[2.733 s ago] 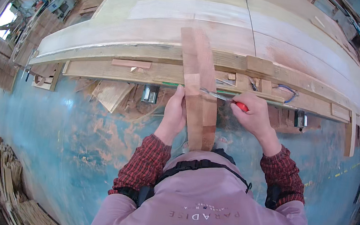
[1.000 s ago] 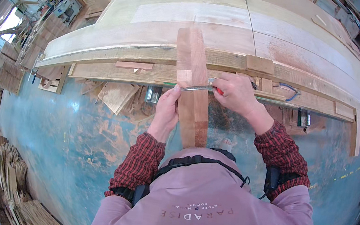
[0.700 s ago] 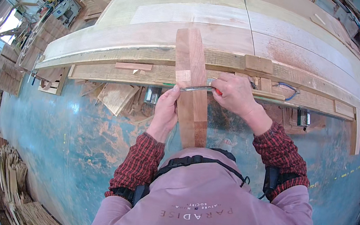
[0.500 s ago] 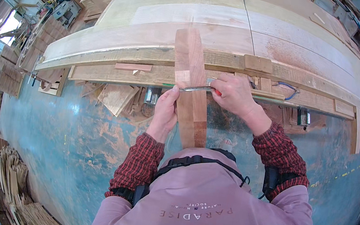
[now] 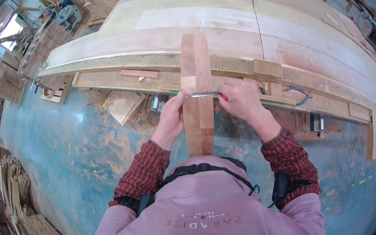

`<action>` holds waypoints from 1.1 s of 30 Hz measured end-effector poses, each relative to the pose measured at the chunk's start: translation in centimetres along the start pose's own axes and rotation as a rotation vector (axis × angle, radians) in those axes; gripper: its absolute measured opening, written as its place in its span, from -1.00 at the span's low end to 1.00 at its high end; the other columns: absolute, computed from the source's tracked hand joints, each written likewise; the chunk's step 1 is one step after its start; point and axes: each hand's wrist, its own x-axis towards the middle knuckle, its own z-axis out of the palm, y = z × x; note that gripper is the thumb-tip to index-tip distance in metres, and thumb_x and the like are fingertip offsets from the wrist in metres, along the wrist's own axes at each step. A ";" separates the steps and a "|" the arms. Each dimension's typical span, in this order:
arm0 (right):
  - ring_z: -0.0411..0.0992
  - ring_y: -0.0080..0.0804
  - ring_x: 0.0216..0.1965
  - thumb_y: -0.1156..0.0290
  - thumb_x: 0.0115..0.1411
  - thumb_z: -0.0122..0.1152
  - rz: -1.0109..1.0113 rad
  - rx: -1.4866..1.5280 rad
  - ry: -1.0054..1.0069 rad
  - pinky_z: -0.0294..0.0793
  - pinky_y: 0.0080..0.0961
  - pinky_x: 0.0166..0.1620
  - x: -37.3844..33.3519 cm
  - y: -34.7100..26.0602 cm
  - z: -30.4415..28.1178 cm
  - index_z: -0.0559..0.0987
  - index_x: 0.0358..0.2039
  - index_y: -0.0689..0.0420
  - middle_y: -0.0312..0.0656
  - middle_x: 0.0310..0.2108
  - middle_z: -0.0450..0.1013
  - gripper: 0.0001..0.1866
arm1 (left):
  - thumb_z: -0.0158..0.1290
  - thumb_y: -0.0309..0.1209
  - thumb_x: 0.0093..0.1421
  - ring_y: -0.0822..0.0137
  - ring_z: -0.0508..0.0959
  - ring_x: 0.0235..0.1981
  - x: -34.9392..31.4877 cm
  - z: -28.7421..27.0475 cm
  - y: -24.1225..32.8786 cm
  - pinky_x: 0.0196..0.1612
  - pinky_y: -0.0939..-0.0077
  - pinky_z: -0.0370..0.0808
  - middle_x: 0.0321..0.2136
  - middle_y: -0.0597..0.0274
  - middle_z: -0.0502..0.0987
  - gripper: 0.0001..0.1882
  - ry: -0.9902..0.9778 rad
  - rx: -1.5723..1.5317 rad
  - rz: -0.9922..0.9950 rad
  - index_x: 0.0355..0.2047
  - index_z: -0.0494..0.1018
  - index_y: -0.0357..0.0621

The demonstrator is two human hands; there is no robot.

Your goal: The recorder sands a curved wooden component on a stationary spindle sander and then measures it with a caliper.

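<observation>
A long, slightly curved wooden board (image 5: 194, 113), glued up from pale and reddish strips, runs from my torso across the bench edge. Across its upper face lies a narrow metal tool (image 5: 202, 94) with a red handle; whether it is a file or a chisel I cannot make out. My right hand (image 5: 244, 102) is closed round the handle, to the right of the board. At the other end, my left hand (image 5: 170, 118) pinches the tool's tip between thumb and fingers, beside the board's left edge. The fingers' undersides are hidden.
The wooden workbench (image 5: 134, 57) spans the view ahead, with reddish dust on its right part. A wood block (image 5: 268, 68), a thin wood strip (image 5: 139, 73) and a blue cable (image 5: 304, 96) lie along its front. Wood offcuts (image 5: 123, 106) sit below; stacked slats (image 5: 15, 184) stand at lower left.
Both hands and the metal tool have shifted very slightly toward me along the board. The grip of each hand looks the same.
</observation>
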 end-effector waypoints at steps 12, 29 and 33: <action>0.57 -0.10 -0.40 0.35 0.06 0.27 -0.001 0.010 -0.010 0.55 -0.13 -0.38 0.6 0.4 0.2 0.58 -0.55 0.06 -0.19 -0.48 0.51 -0.89 | -0.15 -0.24 0.54 0.28 0.62 0.02 0.5 0.1 0.3 0.12 0.28 0.58 0.01 0.13 0.61 -0.63 0.033 0.018 -0.004 0.11 0.47 -0.23; 0.57 -0.10 -0.38 0.35 0.05 0.29 0.005 -0.001 -0.045 0.57 -0.14 -0.36 1.4 0.6 -0.3 0.58 -0.53 0.08 -0.18 -0.46 0.52 -0.89 | -0.14 -0.21 0.55 0.29 0.63 -0.01 0.7 0.6 0.5 0.09 0.27 0.60 -0.01 0.15 0.61 -0.65 0.064 0.011 -0.002 0.06 0.48 -0.22; 0.57 -0.13 -0.38 0.36 0.04 0.30 0.014 -0.003 -0.045 0.54 -0.15 -0.37 1.2 0.7 -0.1 0.63 -0.49 0.05 -0.20 -0.48 0.51 -0.92 | -0.14 -0.22 0.55 0.29 0.64 -0.01 0.8 0.7 0.5 0.09 0.26 0.60 -0.02 0.14 0.62 -0.65 0.073 0.009 -0.003 0.06 0.48 -0.22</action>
